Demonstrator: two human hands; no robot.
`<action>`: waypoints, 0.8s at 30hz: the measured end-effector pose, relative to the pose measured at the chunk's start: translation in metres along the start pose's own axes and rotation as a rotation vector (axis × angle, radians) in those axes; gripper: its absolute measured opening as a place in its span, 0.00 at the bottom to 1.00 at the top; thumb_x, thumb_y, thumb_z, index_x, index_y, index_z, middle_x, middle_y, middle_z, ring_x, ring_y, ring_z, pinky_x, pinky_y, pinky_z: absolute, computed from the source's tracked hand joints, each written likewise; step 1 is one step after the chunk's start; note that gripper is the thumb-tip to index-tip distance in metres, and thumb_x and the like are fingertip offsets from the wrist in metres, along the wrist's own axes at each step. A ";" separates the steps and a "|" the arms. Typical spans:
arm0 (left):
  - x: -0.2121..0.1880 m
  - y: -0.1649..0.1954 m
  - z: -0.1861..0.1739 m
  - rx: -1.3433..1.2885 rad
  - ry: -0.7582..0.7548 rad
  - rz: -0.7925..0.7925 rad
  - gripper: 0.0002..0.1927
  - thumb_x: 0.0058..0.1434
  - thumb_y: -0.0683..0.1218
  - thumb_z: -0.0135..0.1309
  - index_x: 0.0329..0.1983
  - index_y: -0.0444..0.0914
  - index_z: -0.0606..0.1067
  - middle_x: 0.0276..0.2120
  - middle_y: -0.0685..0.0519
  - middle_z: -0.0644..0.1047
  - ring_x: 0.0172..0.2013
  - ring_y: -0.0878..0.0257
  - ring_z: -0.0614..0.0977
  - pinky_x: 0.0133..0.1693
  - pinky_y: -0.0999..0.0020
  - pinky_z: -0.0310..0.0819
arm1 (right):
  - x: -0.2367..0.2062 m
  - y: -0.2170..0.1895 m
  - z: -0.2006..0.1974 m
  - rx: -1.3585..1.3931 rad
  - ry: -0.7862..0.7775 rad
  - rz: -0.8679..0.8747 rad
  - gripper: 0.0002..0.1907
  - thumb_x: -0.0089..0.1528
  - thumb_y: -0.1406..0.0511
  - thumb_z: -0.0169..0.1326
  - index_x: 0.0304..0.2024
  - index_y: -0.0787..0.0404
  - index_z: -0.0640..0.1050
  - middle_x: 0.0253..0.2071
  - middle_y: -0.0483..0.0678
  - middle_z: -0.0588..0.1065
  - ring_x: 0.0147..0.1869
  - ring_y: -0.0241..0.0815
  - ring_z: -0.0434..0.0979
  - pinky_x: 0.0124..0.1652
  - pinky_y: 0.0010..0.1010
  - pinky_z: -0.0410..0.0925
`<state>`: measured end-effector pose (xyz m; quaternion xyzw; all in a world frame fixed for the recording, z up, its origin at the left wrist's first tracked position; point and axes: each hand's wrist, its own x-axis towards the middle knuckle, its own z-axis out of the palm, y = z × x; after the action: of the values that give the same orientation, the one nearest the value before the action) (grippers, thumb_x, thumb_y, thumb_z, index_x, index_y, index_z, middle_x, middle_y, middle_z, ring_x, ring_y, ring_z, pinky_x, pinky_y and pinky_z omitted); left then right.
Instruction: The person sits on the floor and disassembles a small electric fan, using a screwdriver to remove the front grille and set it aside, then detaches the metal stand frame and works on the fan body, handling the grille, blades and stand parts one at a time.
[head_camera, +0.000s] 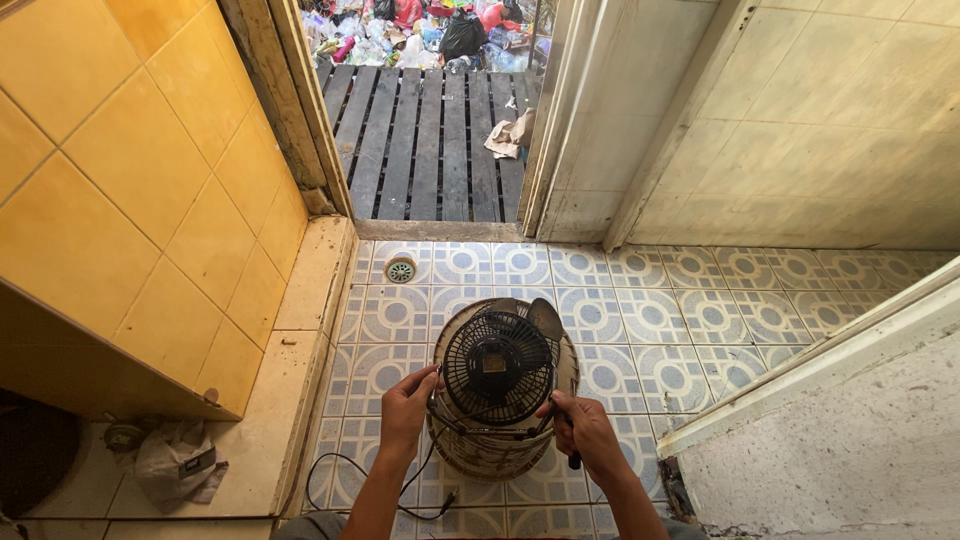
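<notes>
A small black fan (497, 365) is held upright on the patterned tiled floor (690, 320), its wire grille facing up toward the camera. It appears to be seated in or on a round, worn, tan basket-like drum (500, 455), which lifts it off the tiles. The fan is steadied from both sides. The left hand (408, 408) is closed on the left edge of the grille, fingers curled around the rim. The right hand (585, 432) is closed on the right lower edge of the fan, and a dark, slim handle (573, 455) is also pinched in it, pointing down past the wrist; what kind of tool it is cannot be told. A black power cord (395, 500) trails from below the fan and loops over the tiles to the left of it, left slack so the fan can be turned freely. Beyond the fan, a round floor drain (400, 268) is set in the tiles. Further beyond, a doorway opens onto dark wooden planks (425, 140), with litter (420, 30) heaped past them. Left of the fan, a low ledge (300, 340) runs below a yellow tiled wall (150, 180).
</notes>
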<state>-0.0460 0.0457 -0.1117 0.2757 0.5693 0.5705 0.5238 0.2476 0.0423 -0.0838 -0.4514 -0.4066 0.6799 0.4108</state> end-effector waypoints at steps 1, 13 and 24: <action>0.000 0.000 0.001 0.002 -0.008 0.011 0.17 0.65 0.44 0.56 0.55 0.32 0.81 0.34 0.50 0.84 0.38 0.66 0.82 0.47 0.70 0.75 | 0.000 0.000 0.000 0.006 0.003 -0.002 0.24 0.71 0.59 0.43 0.33 0.71 0.81 0.12 0.38 0.57 0.14 0.30 0.50 0.17 0.28 0.51; -0.002 0.004 0.002 0.030 -0.003 -0.038 0.18 0.65 0.43 0.55 0.55 0.32 0.80 0.34 0.49 0.84 0.37 0.66 0.82 0.45 0.71 0.76 | 0.001 0.000 -0.003 0.006 -0.018 0.000 0.24 0.72 0.59 0.42 0.32 0.69 0.80 0.14 0.39 0.58 0.14 0.30 0.51 0.16 0.28 0.52; 0.001 0.005 0.001 0.015 -0.010 -0.043 0.18 0.65 0.43 0.55 0.55 0.31 0.81 0.33 0.50 0.84 0.36 0.66 0.82 0.44 0.70 0.75 | 0.003 0.001 -0.003 0.011 -0.003 0.036 0.24 0.72 0.58 0.42 0.32 0.69 0.79 0.14 0.39 0.58 0.14 0.31 0.51 0.16 0.28 0.51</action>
<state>-0.0472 0.0476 -0.1070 0.2703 0.5769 0.5532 0.5368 0.2495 0.0457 -0.0860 -0.4556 -0.3952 0.6900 0.4001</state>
